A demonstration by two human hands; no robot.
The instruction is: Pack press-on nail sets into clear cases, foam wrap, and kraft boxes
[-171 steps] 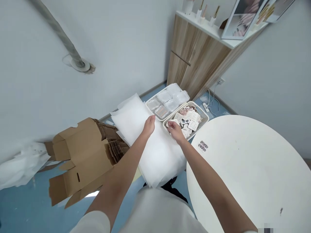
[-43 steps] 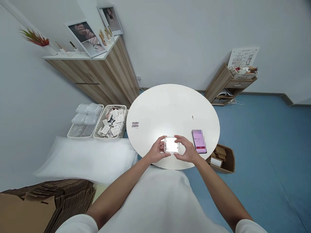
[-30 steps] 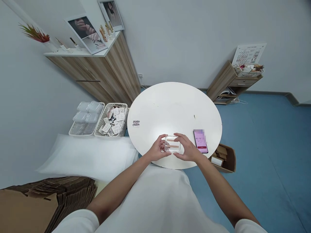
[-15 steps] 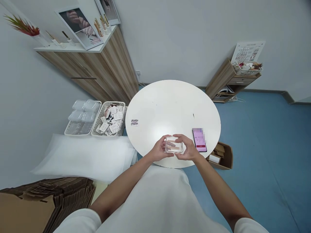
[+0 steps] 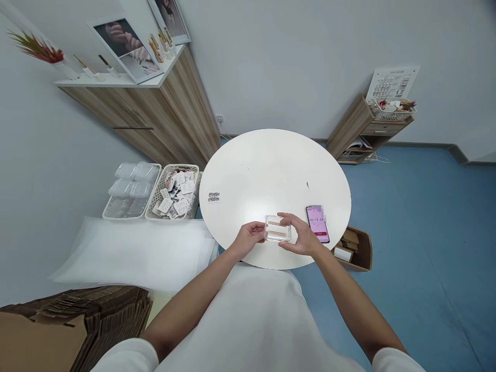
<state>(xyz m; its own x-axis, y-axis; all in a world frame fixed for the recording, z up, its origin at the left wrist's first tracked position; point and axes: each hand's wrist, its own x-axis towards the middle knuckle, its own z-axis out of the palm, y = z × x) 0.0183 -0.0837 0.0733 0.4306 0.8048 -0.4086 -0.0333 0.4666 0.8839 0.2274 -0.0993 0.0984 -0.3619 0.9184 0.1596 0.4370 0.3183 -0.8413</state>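
A small clear plastic box (image 5: pixel 277 236) with pinkish strips showing inside is held above the near part of the white oval table (image 5: pixel 267 155). My right hand (image 5: pixel 301 236) grips its right side, fingers on the top edge and thumb below. At the box's left edge, my left hand (image 5: pixel 248 238) has its fingers drawn together against the side. A phone (image 5: pixel 318 225) with a running timer on a pink screen lies just right of my right hand. Farther left on the table is a small sheet of round dark stickers (image 5: pixel 214 197).
Left of the table stand a basket of clear plastic boxes (image 5: pixel 134 181) and a basket of printed cards (image 5: pixel 176 191). White foam sheets (image 5: pixel 135 253) and folded cardboard (image 5: pixel 77 315) lie nearer. An open carton (image 5: pixel 362 253) sits at the table's right.
My left hand has loosened from around the box and slid left to its edge. My right hand keeps hold, and the box now shows its face more fully.
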